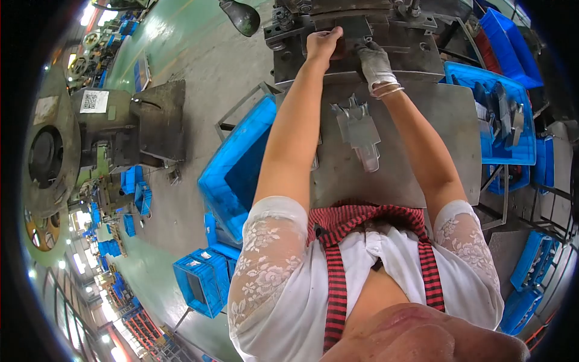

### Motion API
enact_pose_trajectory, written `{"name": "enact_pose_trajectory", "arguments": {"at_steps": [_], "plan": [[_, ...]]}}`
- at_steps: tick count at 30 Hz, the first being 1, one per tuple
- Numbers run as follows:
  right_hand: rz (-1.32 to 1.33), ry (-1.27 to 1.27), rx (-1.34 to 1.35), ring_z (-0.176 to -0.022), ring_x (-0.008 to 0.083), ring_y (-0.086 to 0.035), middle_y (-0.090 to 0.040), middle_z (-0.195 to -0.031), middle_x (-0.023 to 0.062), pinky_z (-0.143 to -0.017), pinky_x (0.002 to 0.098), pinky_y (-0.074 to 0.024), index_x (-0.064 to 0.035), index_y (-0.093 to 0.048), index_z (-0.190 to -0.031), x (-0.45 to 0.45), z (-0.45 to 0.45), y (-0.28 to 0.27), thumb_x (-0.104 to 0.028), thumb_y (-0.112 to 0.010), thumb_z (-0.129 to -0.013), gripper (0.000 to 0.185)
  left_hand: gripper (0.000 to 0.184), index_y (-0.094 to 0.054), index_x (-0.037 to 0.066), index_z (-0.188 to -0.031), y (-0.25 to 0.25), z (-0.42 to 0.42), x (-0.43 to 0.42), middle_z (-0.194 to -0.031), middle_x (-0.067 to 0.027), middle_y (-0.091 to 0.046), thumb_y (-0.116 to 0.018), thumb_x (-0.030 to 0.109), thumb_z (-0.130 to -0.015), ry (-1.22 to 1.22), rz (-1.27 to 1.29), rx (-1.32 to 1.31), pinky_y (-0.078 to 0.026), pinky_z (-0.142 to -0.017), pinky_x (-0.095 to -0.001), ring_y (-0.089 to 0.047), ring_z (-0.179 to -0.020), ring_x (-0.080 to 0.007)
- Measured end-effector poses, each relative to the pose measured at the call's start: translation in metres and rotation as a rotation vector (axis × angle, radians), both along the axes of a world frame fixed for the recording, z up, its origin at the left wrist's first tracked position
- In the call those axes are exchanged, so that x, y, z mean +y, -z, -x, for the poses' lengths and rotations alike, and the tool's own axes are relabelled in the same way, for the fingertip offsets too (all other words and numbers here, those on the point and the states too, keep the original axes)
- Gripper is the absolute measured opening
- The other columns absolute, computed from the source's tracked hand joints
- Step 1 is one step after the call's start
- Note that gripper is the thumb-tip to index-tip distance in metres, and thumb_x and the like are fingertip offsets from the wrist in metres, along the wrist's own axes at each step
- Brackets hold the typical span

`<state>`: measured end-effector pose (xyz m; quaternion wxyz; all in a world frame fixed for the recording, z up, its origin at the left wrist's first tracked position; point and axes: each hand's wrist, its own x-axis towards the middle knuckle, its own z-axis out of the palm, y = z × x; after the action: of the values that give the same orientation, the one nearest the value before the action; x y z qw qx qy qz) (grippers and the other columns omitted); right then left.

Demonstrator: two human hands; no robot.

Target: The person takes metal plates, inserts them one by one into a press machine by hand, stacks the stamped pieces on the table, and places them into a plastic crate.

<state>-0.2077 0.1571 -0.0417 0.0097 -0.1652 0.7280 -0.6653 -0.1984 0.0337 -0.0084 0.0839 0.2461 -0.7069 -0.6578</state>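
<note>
My bare left hand (pixel 324 46) reaches to the front of a dark metal press die (pixel 295 63), its fingers curled together at the left side of a flat metal piece (pixel 354 28). Beside it, my right hand (pixel 376 64) wears a pale, dirty glove. Its fingers are bent and touch the die area at the piece's right edge. What lies between the fingertips of either hand is too small to make out. Nearer to me, several cut sheet-metal parts (pixel 359 130) lie overlapped on the grey metal table (pixel 422 145).
A blue bin (pixel 232 175) stands left of the table. On the right, another blue bin (pixel 506 111) holds metal pieces, with a further blue bin (pixel 512 48) behind it. A dark lamp head (pixel 242 18) hangs at the upper left. Another machine (pixel 132 123) stands across the floor.
</note>
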Motion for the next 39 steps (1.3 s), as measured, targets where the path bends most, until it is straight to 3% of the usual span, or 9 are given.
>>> {"name": "enact_pose_trajectory", "arguments": {"at_steps": [2,5,7,8,11,14,22,27,39], "plan": [[0.211,-0.022,-0.077,-0.079,0.0225,-0.055,-0.059,-0.082,0.0094,-0.07,0.0259,-0.041,-0.0018,-0.055,-0.09,0.0,-0.001,0.0,-0.006,-0.044,-0.078,0.016,0.04,-0.059,0.002,-0.077,-0.013,-0.025,-0.015,-0.07,-0.0065,-0.059,-0.059,0.042,-0.072,0.14,0.246,-0.181,-0.048,-0.052,-0.0319,-0.058,-0.058,-0.0191],[-0.364,0.05,0.434,-0.081,0.0219,-0.055,-0.059,-0.086,0.0122,-0.072,0.0269,-0.0416,-0.0014,-0.056,-0.088,0.005,0.012,0.015,-0.005,-0.044,-0.075,0.018,0.068,-0.056,0.0,-0.092,0.007,-0.094,-0.046,-0.078,-0.0145,-0.059,-0.054,0.062,-0.063,0.102,1.193,-0.216,-0.043,-0.074,-0.0371,-0.058,-0.079,-0.0266],[-0.028,-0.03,0.044,-0.083,0.0227,-0.055,-0.059,-0.087,0.014,-0.074,0.0284,-0.042,-0.0025,-0.057,-0.088,0.0,0.018,0.026,-0.006,-0.045,-0.073,0.02,0.07,-0.054,0.0,-0.095,0.04,-0.145,-0.071,-0.077,-0.0147,-0.06,-0.055,0.062,-0.062,0.19,1.387,-0.334,-0.045,-0.063,-0.037,-0.059,-0.071,-0.025],[0.139,-0.072,-0.149,-0.085,0.023,-0.055,-0.059,-0.088,0.0149,-0.075,0.0291,-0.0422,-0.003,-0.057,-0.088,-0.002,0.019,0.03,-0.006,-0.045,-0.072,0.02,0.064,-0.054,0.002,-0.092,0.042,-0.162,-0.076,-0.076,-0.0136,-0.06,-0.058,0.058,-0.062,0.328,1.107,-0.513,-0.044,-0.065,-0.0364,-0.058,-0.075,-0.0268],[-1.084,-0.014,0.745,-0.09,0.0224,-0.054,-0.057,-0.093,0.0154,-0.079,0.0292,-0.0419,-0.0045,-0.056,-0.092,0.009,0.014,0.0,-0.006,-0.045,-0.069,0.025,0.051,-0.055,0.002,-0.079,0.058,-0.187,-0.092,-0.072,-0.0124,-0.06,-0.061,0.051,-0.065,0.401,0.798,-0.599,-0.045,-0.062,-0.0354,-0.059,-0.071,-0.0273],[-0.826,0.092,1.016,-0.093,0.0214,-0.052,-0.056,-0.096,0.0145,-0.081,0.0275,-0.0411,-0.0045,-0.054,-0.095,0.021,0.008,0.009,-0.005,-0.044,-0.069,0.028,0.043,-0.056,0.0,-0.067,0.038,-0.198,-0.094,-0.068,-0.0139,-0.059,-0.058,0.043,-0.072,0.375,0.8,-0.571,-0.045,-0.053,-0.0326,-0.059,-0.06,-0.023],[0.206,-0.286,-0.167,-0.063,0.0087,-0.043,-0.054,-0.071,0.0051,-0.06,0.0258,-0.0404,-0.0039,-0.052,-0.088,0.068,-0.083,0.025,-0.011,-0.048,-0.081,0.011,0.024,-0.051,0.003,-0.085,-0.031,-0.174,-0.058,-0.068,-0.0014,-0.051,-0.052,0.027,-0.081,0.092,-0.103,-0.128,-0.044,-0.049,-0.0247,-0.051,-0.053,-0.0112],[-1.178,-0.421,-0.098,-0.09,0.0221,-0.054,-0.056,-0.097,0.0128,-0.069,0.0325,-0.0435,-0.0043,-0.048,-0.103,0.117,-0.159,0.005,-0.028,-0.051,-0.08,0.034,0.02,-0.048,0.005,-0.088,-0.009,-0.12,-0.016,-0.073,-0.0014,-0.052,-0.05,0.024,-0.083,0.221,-0.246,0.052,-0.045,-0.049,-0.0259,-0.053,-0.058,-0.0104],[-0.88,0.044,0.368,-0.105,0.0371,-0.041,-0.032,-0.125,0.0208,-0.081,0.0427,-0.0394,-0.0097,-0.027,-0.126,0.036,-0.159,0.029,-0.024,-0.058,-0.063,0.072,0.014,-0.049,0.009,-0.086,-0.015,-0.163,-0.044,-0.075,0.0,-0.052,-0.051,0.022,-0.082,-0.008,-0.202,-0.002,-0.045,-0.049,-0.027,-0.054,-0.061,-0.0107]]}}
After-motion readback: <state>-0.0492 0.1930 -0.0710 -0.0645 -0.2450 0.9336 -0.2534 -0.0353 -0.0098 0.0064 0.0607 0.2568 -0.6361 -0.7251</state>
